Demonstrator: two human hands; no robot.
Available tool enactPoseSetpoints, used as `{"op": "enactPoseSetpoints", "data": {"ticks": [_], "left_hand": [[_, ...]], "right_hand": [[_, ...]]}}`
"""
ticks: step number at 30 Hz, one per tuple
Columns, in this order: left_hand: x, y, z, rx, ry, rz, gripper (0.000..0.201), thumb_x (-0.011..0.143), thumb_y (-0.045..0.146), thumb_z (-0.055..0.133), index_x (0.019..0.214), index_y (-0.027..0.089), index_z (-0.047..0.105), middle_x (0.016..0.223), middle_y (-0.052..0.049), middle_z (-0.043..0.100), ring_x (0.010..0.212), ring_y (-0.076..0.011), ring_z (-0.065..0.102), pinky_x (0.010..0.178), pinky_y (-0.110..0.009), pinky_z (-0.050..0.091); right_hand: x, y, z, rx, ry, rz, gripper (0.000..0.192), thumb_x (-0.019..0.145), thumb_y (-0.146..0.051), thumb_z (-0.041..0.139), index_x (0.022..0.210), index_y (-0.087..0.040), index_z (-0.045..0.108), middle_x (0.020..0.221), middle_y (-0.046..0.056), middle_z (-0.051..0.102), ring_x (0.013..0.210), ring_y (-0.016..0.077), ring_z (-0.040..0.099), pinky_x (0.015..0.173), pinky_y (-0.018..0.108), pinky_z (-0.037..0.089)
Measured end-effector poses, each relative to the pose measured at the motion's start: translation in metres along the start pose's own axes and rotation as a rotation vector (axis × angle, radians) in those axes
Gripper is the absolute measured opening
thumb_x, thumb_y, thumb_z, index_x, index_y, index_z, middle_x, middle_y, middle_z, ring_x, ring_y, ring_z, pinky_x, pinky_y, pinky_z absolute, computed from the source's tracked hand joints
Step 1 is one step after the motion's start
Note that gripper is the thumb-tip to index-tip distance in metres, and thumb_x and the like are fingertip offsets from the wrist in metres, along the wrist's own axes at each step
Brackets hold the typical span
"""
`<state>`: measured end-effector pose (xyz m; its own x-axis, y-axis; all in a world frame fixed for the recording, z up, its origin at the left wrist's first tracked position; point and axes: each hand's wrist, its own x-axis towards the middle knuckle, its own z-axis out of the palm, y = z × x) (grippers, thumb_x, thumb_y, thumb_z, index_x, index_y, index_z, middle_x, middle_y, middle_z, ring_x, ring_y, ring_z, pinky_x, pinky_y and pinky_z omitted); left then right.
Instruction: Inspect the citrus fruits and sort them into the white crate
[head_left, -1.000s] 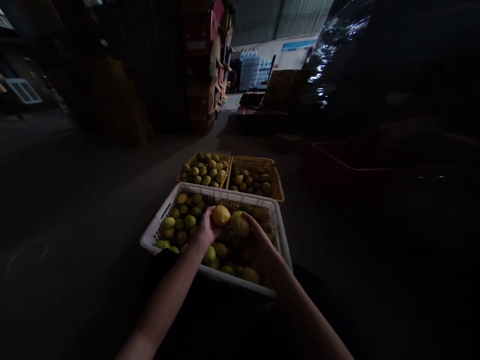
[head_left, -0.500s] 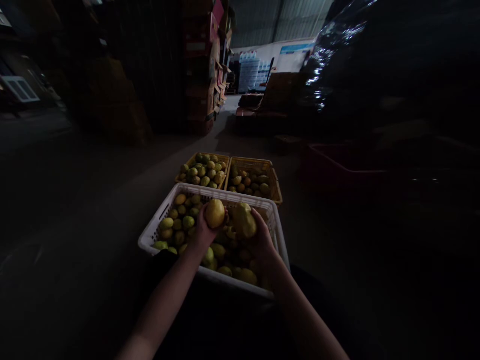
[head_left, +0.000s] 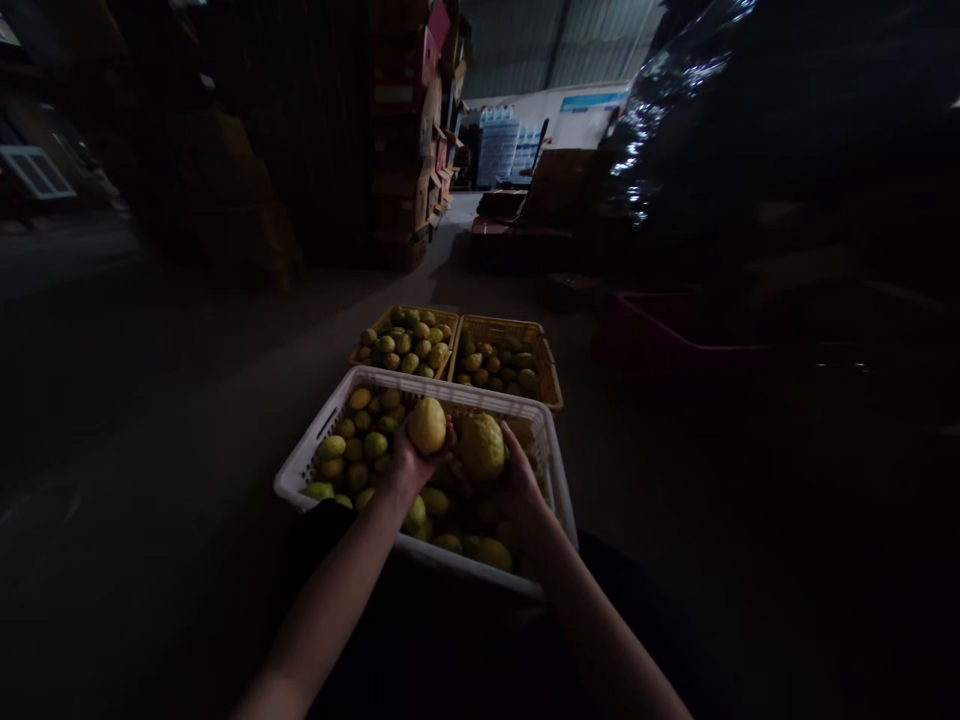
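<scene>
Over the white plastic crate (head_left: 540, 412), each of my hands holds a fruit. My left hand (head_left: 409, 468) is closed around a smooth, lemon-like yellow fruit (head_left: 427, 426). My right hand (head_left: 521, 480) grips a larger, bumpy yellow-green fruit (head_left: 481, 447) from its right side; some of those fingers are hidden in shadow. The two fruits are close together but apart. Beneath them the crate holds many yellow and green fruits (head_left: 376, 444), with some small brownish pieces faintly showing between my hands.
Behind the white crate stand a left yellow crate (head_left: 360, 358) and a right yellow crate (head_left: 556, 385), both holding fruit. A dark pink bin (head_left: 660, 345) sits to the right. Stacked cartons (head_left: 401, 150) rise at the back, and shiny plastic wrapping (head_left: 637, 160) covers a dark pile.
The bumpy fruit in my right hand has turned, showing more of its rough side, and moved slightly left. My left hand keeps its fruit nearly in place.
</scene>
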<state>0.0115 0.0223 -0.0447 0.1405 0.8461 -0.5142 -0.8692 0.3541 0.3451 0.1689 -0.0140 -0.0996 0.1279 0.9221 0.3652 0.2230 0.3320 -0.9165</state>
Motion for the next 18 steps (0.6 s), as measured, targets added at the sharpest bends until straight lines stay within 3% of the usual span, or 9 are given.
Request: {"op": "enactPoseSetpoints", "data": {"ticks": [2,4,7,10,15,18], "left_hand": [[-0.001,0.000,-0.001,0.013,-0.032,-0.007,0.025,0.091,0.033,0.045,0.098,0.020,0.066,0.078,-0.007,0.070,0.081,-0.0220,0.069,0.075,-0.032,0.059],[-0.002,-0.001,0.000,-0.003,-0.032,0.002,0.026,0.093,0.033,0.043,0.099,0.020,0.065,0.077,-0.006,0.070,0.077,-0.0202,0.069,0.075,-0.032,0.059],[-0.004,-0.001,0.001,-0.039,0.011,0.017,0.028,0.092,0.040,0.048,0.100,0.018,0.064,0.075,-0.005,0.067,0.068,-0.0190,0.067,0.067,-0.033,0.060],[-0.002,-0.001,-0.001,-0.066,0.029,0.001,0.034,0.090,0.043,0.050,0.103,0.015,0.063,0.076,-0.007,0.067,0.066,-0.0200,0.067,0.060,-0.034,0.060],[0.004,0.001,-0.004,-0.116,0.000,-0.042,0.035,0.094,0.032,0.036,0.110,0.017,0.063,0.074,-0.006,0.067,0.065,-0.0201,0.067,0.058,-0.033,0.059],[0.001,0.003,0.001,-0.068,0.016,-0.035,0.035,0.094,0.030,0.036,0.113,0.018,0.063,0.074,-0.005,0.068,0.067,-0.0202,0.067,0.059,-0.032,0.058]], "right_hand": [[0.002,-0.007,-0.002,0.211,0.058,0.160,0.081,0.051,-0.038,0.084,0.125,-0.026,0.055,0.136,0.010,0.060,0.128,0.0342,0.055,0.102,0.052,0.049],[0.007,-0.013,-0.002,0.380,0.104,0.323,0.075,0.052,-0.035,0.085,0.121,-0.028,0.057,0.134,0.006,0.062,0.132,0.0319,0.051,0.102,0.049,0.051],[0.017,-0.020,0.001,0.504,0.081,0.510,0.046,0.070,-0.046,0.072,0.111,-0.025,0.063,0.106,0.008,0.074,0.110,0.0309,0.067,0.082,0.047,0.060],[0.016,-0.025,0.003,0.625,0.052,0.663,0.035,0.080,-0.050,0.061,0.101,-0.022,0.067,0.082,0.007,0.075,0.084,0.0272,0.072,0.069,0.043,0.062],[-0.001,-0.036,-0.001,0.911,0.142,0.764,0.033,0.076,-0.037,0.070,0.108,-0.030,0.065,0.083,-0.002,0.076,0.079,0.0196,0.071,0.070,0.034,0.061],[0.006,-0.037,0.000,0.982,0.148,0.845,0.025,0.078,-0.037,0.068,0.101,-0.027,0.067,0.074,-0.002,0.074,0.069,0.0197,0.070,0.063,0.034,0.060]]}}
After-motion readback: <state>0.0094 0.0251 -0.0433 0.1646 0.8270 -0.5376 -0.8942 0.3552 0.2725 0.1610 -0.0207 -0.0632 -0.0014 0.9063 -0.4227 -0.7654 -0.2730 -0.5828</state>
